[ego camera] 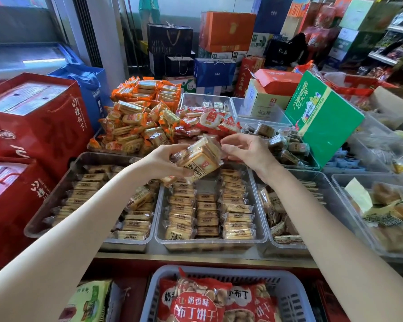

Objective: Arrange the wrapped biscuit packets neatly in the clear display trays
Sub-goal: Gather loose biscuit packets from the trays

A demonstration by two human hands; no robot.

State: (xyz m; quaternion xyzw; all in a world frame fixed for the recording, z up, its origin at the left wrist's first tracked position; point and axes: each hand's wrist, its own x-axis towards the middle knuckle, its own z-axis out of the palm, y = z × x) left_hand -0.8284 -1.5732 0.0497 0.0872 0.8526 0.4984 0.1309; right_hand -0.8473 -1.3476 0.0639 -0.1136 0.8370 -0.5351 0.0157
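Observation:
My left hand [165, 162] grips a small stack of wrapped biscuit packets [199, 159] above the middle clear tray [209, 242]. My right hand [247, 149] pinches the wrapper edge at the stack's right end. The middle tray holds three tidy columns of beige packets [207, 214]. A tray on the left [126, 246] holds similar packets, some lying askew. The tray on the right [286, 248] has loosely piled packets, partly hidden by my right forearm.
Heaps of orange packets [137, 117] and red packets [207, 122] lie behind the trays. A green box [321, 119] leans at the right. Red gift boxes [35, 126] stand left. A grey basket [221, 296] of red biscuit bags sits below the counter edge.

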